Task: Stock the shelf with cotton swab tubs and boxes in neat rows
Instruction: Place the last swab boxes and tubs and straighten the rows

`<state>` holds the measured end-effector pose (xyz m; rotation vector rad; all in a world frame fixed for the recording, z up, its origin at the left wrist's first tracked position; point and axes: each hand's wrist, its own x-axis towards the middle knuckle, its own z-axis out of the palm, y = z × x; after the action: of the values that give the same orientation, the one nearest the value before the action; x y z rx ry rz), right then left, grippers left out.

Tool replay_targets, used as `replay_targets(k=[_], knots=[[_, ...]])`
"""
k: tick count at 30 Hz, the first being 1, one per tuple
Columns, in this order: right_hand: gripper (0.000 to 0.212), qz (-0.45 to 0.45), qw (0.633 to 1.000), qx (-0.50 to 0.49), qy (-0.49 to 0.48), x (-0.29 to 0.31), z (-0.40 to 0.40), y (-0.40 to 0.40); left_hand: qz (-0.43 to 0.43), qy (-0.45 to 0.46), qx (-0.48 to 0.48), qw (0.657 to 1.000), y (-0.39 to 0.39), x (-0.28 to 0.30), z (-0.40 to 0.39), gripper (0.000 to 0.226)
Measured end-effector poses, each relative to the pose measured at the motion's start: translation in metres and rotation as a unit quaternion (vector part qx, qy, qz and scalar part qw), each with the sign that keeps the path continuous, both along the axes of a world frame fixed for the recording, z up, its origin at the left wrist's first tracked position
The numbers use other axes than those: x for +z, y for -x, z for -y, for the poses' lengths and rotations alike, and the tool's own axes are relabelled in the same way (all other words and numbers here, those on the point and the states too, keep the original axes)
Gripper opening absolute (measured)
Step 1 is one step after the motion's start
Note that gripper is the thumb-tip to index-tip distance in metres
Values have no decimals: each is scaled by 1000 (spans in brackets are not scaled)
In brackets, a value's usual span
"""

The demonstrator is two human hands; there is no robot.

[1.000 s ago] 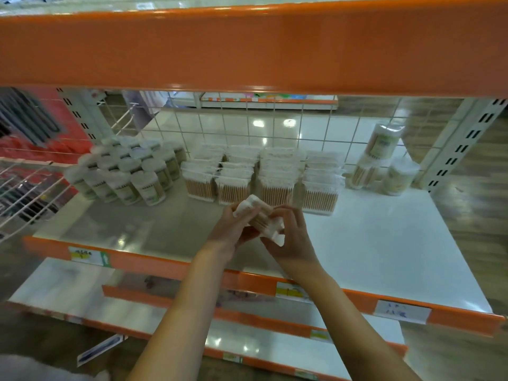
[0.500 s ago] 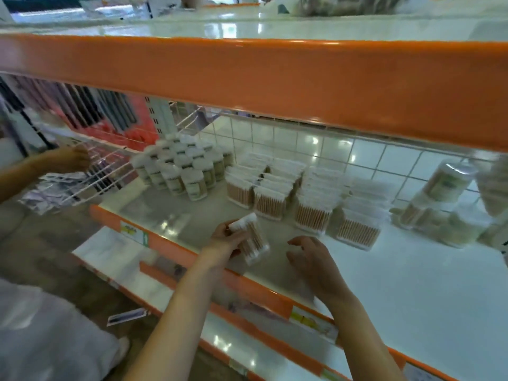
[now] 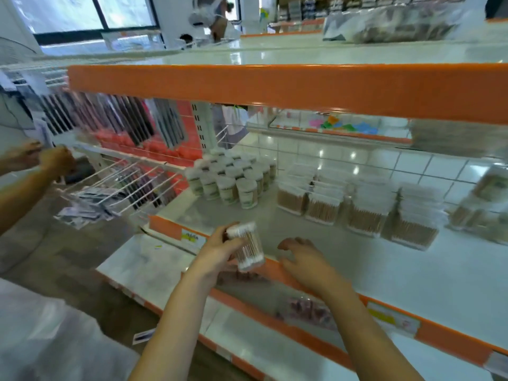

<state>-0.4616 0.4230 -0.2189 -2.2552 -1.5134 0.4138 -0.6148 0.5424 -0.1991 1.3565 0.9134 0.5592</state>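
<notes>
My left hand [image 3: 217, 257] grips a clear tub of cotton swabs [image 3: 247, 247], tilted, just above the front edge of the white shelf [image 3: 412, 276]. My right hand [image 3: 305, 259] hovers beside it to the right, fingers loosely curled, holding nothing. Further back on the shelf stand several round labelled tubs [image 3: 233, 178] in rows at the left. Rows of clear rectangular boxes of swabs [image 3: 360, 207] stand in the middle. A few more round tubs [image 3: 483, 199] sit at the far right, blurred.
The orange edge of the upper shelf [image 3: 275, 86] hangs above the work area. A wire rack with hanging packets [image 3: 123, 182] stands to the left, where another person's hands [image 3: 46, 163] reach in. Lower shelves [image 3: 165, 265] run below. A white bag lies at bottom left.
My right hand has let go of the tub, which my left hand now holds alone. The view has swung left and up, showing the wire rack and another person's hands.
</notes>
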Motion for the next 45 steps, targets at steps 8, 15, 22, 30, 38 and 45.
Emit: replay_targets(k=[8,15,22,30,38,45], knots=[[34,48,998,25,5,5,-57,64,-15,-26,-17,999,63,1,-44,41],[34,42,997,51,39,2,-89,83,7,-21,-21,1000,87,-2,-78,38],[32,19,996,79,31,1,-147,82,-24,-32,3,999,94,-5,-124,39],[34,-16,996,82,42,11,-199,60,-34,-54,-2,998,72,-2,-185,36],[36,-50,994,76,55,2,-228,62,-24,-67,-31,997,64,-12,-224,24],[32,-53,997,23,55,3,-249,80,-26,-86,-95,991,64,-14,-269,37]])
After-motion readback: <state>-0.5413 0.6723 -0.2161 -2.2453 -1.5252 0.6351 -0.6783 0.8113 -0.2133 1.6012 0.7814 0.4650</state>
